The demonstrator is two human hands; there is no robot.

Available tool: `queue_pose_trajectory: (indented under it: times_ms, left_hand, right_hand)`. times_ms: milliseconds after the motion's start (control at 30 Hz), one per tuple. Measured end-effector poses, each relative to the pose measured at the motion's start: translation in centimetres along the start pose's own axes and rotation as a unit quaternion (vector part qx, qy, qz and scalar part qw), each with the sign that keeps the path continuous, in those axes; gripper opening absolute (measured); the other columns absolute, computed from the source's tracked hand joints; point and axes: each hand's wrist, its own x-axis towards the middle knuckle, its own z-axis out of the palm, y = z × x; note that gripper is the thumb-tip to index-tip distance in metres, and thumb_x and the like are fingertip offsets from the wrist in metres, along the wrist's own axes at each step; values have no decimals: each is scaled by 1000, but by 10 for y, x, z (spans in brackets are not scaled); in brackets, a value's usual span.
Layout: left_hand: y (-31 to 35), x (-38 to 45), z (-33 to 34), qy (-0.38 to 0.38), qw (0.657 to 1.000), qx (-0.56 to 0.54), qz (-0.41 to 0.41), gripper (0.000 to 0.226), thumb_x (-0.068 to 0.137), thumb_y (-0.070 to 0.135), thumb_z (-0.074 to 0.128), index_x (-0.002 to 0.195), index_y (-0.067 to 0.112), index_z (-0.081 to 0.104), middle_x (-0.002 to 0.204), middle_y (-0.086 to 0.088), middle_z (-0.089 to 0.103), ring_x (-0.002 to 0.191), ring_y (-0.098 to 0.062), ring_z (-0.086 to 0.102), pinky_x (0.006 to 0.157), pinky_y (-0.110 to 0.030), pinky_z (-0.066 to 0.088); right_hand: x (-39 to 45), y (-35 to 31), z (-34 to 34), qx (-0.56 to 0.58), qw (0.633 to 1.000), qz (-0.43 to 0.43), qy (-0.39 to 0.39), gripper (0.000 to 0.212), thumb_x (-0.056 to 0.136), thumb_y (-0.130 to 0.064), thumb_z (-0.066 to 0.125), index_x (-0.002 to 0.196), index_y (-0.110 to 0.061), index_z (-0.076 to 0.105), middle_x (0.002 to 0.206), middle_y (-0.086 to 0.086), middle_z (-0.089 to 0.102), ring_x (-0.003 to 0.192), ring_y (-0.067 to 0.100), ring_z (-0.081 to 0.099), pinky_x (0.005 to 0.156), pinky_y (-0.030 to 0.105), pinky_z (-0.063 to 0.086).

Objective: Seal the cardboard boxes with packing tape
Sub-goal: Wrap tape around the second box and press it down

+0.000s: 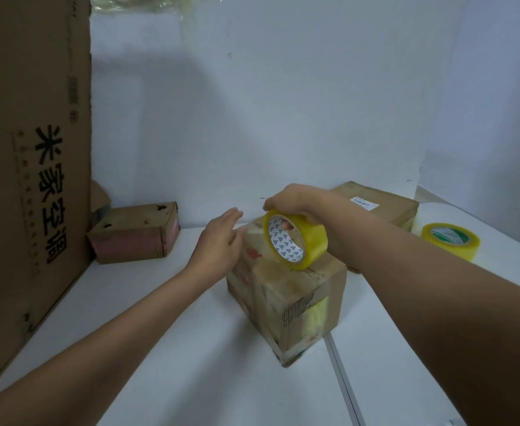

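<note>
The right hand (286, 199) grips a yellow tape roll (294, 238), fingers curled through its hole, standing it on edge on top of the middle box (286, 299). The left hand (218, 241) is flat with straight fingers, touching that box's far left edge. At the far left stands a tall brown carton (28, 149) with black writing. Next comes a small worn box (135, 233) with pink sides. Both small boxes are shut. Right of them sit a flat box (384, 207) with a white label and a second tape roll (450, 241), on the white table (191, 364).
</note>
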Motion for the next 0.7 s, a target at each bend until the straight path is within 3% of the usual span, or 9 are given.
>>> queue_pose_trajectory:
  times_ms: [67,133,200,233,300,367,400,600,700]
  left_hand:
    - [20,-27,-5,-16,999,35,22,43,102,35,45,135,10,53,140,-5,53,130,-26,46,108,-34,34]
    - [42,-51,-3,-105,994,29,-5,66,94,61,39,136,11,49,144,-7,48,134,-26,42,109,-37,35]
    - [55,-68,7,-197,978,60,-40,110,73,88,26,152,11,25,163,-7,16,150,-21,12,121,-39,18]
    - [57,-73,14,-220,970,97,-40,122,67,93,23,156,10,10,165,-6,-1,151,-18,-4,123,-40,8]
    - [50,-76,24,-221,962,162,-7,121,73,90,29,155,9,-6,163,-8,-17,149,-18,-19,123,-39,-3]
    - [36,-71,25,-206,958,198,28,112,82,80,39,155,9,-8,163,-8,-18,149,-18,-18,121,-35,-5]
    - [28,-66,21,-200,958,201,35,109,84,76,43,155,10,-7,163,-8,-16,150,-18,-16,121,-34,-4]
    - [-16,-27,-2,-218,956,190,53,102,89,59,55,156,9,-4,164,-8,-13,150,-15,-12,120,-34,-5]
    - [-22,-20,2,-195,967,155,46,108,81,79,41,157,12,3,165,-5,-4,150,-12,-8,121,-36,-4]
  right_hand:
    - [-3,-2,0,61,998,2,-16,45,97,-43,51,118,-3,53,103,18,66,89,29,62,98,46,50]
    - [-9,-3,-4,104,994,13,-34,61,95,-52,50,131,-3,47,117,20,64,93,30,64,99,47,50]
    - [-13,1,-11,128,991,18,-41,69,93,-56,52,137,-3,45,131,19,58,110,32,62,101,47,48]
    - [-16,5,-14,143,989,20,-42,70,92,-56,54,138,-4,46,133,19,57,114,32,61,100,47,49]
    - [-22,16,-17,178,983,24,-44,67,89,-57,58,131,-5,52,121,17,65,102,30,68,90,44,55]
    - [-28,29,-16,219,974,19,-63,56,88,-55,61,121,-9,58,109,12,70,83,23,72,70,35,58]
    - [-29,35,-14,229,970,13,-76,52,88,-54,61,120,-13,58,110,8,70,83,19,70,67,32,56]
    - [-16,50,18,262,961,-34,-85,26,95,-43,56,113,-26,64,113,-13,69,109,3,60,99,33,40]
    - [-8,42,31,298,950,-60,-67,24,95,-47,53,102,-27,64,96,-17,72,88,-4,67,86,26,43]
